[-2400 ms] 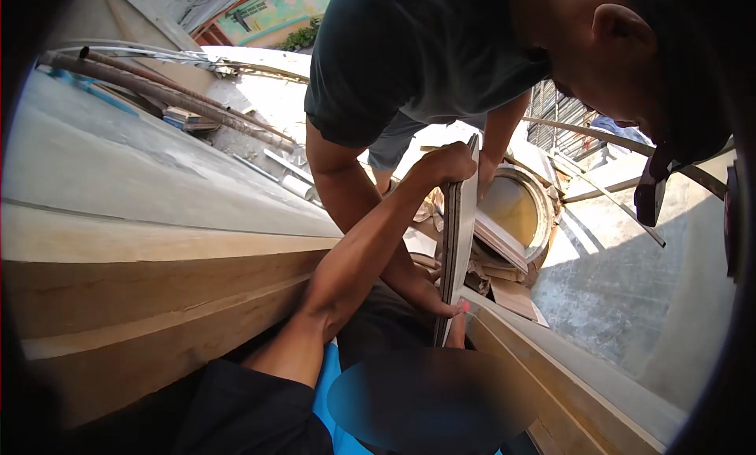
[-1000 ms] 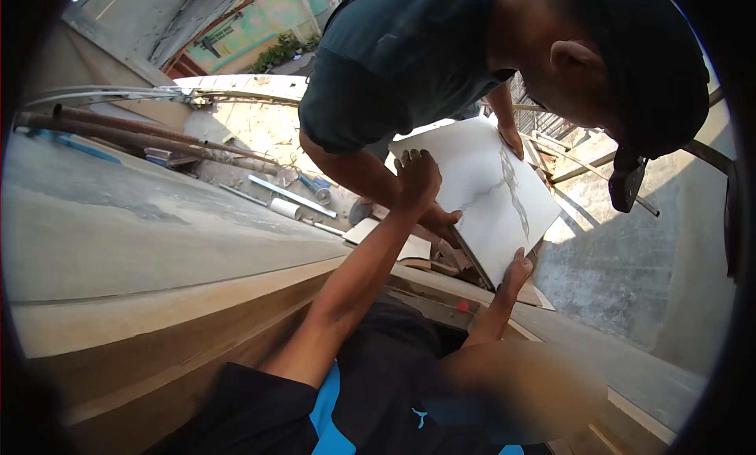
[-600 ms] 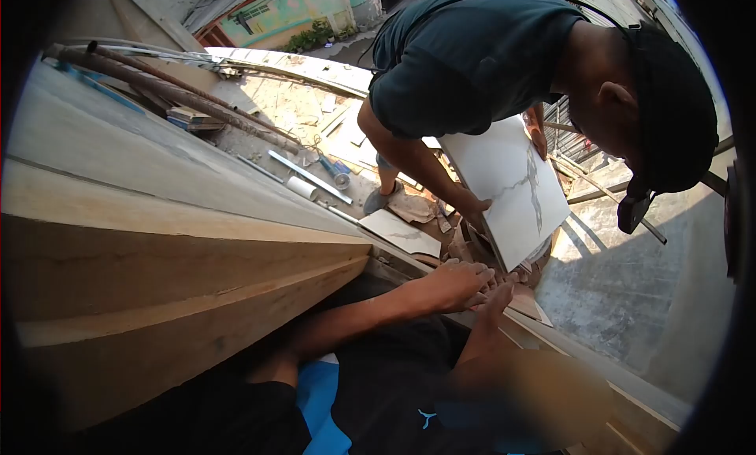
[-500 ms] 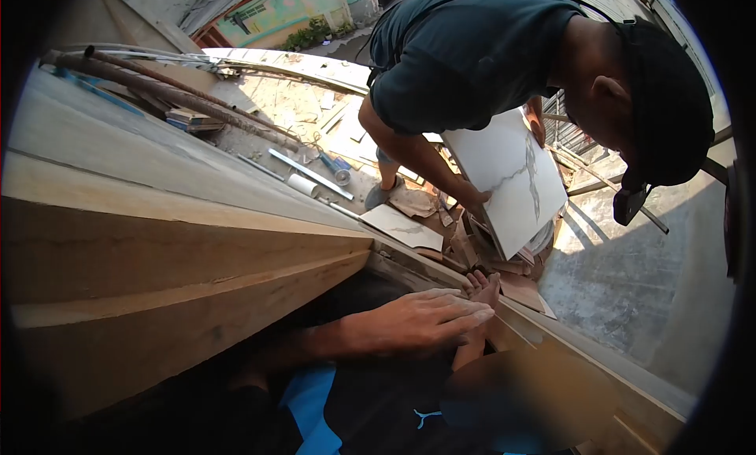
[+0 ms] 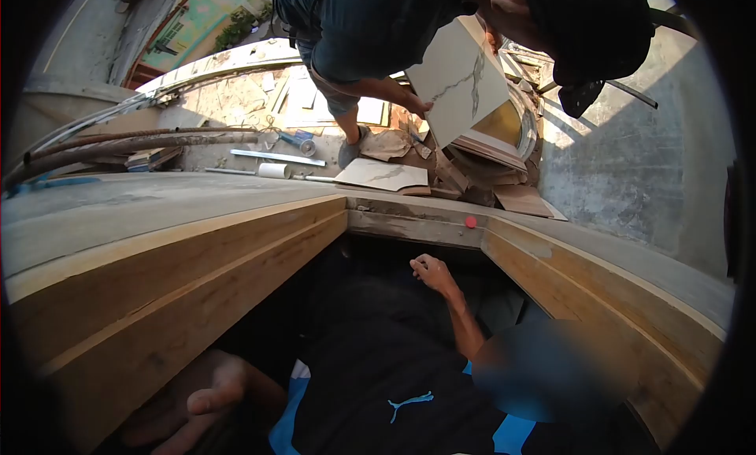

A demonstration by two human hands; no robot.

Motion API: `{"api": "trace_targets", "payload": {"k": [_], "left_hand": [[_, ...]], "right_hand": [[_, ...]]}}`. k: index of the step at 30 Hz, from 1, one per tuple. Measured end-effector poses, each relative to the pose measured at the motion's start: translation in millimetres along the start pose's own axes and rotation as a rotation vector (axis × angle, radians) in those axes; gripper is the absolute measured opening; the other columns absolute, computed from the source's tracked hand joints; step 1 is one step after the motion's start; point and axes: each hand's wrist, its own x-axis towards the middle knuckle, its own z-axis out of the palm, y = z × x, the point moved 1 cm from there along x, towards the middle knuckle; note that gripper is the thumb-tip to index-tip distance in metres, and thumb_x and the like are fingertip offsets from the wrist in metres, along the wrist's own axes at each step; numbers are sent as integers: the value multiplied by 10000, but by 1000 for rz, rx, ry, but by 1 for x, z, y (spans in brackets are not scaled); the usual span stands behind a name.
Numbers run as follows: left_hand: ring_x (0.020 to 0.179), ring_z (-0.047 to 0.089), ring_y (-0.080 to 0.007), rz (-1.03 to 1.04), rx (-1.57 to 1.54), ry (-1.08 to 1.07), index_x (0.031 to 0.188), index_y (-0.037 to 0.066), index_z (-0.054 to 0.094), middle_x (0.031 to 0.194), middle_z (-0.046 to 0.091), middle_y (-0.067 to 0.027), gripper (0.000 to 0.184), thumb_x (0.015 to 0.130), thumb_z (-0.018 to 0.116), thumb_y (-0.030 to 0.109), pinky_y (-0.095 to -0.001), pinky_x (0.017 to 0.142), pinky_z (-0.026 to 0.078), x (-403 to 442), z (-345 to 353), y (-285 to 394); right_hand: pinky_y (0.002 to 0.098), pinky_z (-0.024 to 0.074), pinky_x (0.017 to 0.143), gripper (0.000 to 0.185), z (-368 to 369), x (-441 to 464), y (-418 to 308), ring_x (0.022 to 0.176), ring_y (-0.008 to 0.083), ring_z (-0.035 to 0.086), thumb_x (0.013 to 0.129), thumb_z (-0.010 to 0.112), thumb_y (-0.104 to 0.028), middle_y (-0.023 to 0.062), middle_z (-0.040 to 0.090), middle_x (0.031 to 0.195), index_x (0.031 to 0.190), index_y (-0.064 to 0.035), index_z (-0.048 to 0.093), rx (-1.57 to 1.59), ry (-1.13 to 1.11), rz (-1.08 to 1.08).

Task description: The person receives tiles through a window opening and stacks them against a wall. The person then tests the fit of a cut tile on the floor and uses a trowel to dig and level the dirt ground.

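on my feed, one camera worn on the head, looking forward and steeply down, the wearer's black shirt (image 5: 354, 360) close below, wooden frame (image 5: 197, 282) near on both sides, co-worker (image 5: 378, 37) farther out at the top, wide view curving into dark corners

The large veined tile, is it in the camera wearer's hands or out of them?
Out: the co-worker's hands hold the tile; the wearer's left hand and right hand are apart from it.

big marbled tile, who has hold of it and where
A co-worker grips the big marbled tile by two opposite edges, one hand on each. The wearer's left hand and right hand show nothing held.
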Motion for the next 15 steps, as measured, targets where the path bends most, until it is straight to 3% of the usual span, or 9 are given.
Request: {"api": "trace_targets", "payload": {"k": [2, 6, 11, 13, 14, 15], "left_hand": [[1199, 302, -356, -14, 0, 4, 1314, 0, 140, 1310, 195, -288, 564, 851, 419, 160, -455, 971, 301, 2, 5, 3], [1209, 277, -356, -57, 9, 18, 1316, 9, 131, 1314, 189, -278, 598, 836, 465, 134, -452, 979, 284, 5, 20, 19], [1218, 253, -355, -77, 47, 21, 1318, 18, 122, 1318, 183, -267, 637, 821, 511, 107, -449, 988, 267, 7, 37, 37], [1215, 258, -356, -53, 68, -8, 1314, 16, 134, 1316, 188, -267, 632, 819, 517, 108, -448, 985, 271, 6, 42, 37], [1213, 261, -356, -42, 81, -24, 1312, 15, 140, 1315, 190, -267, 630, 818, 519, 109, -447, 983, 274, 6, 44, 38], [1212, 263, -356, -31, 93, -41, 1310, 14, 146, 1314, 192, -267, 628, 817, 522, 109, -447, 982, 276, 5, 45, 39]], "right_hand": [[258, 458, 556, 331, 8, -8, 26, 589, 129, 576, 836, 514, -312, 77, 596, 663, 859, 16, 559, 48, -13, 46], [274, 457, 517, 319, 22, -32, 109, 560, 136, 576, 835, 516, -301, 86, 598, 650, 863, 14, 556, 10, 85, 348], [284, 458, 509, 325, 49, -81, 185, 530, 139, 569, 829, 521, -299, 98, 596, 640, 857, 23, 553, 32, -26, 525], [344, 470, 568, 330, 62, -89, 200, 610, 229, 598, 826, 508, -309, 142, 610, 711, 880, 12, 556, 8, -116, 587], [344, 470, 568, 330, 64, -89, 200, 610, 229, 598, 826, 508, -309, 142, 610, 711, 880, 12, 556, 5, -129, 593], [370, 465, 627, 315, 69, -89, 198, 693, 286, 593, 826, 495, -302, 167, 607, 775, 902, -3, 559, -141, -112, 514]]}}
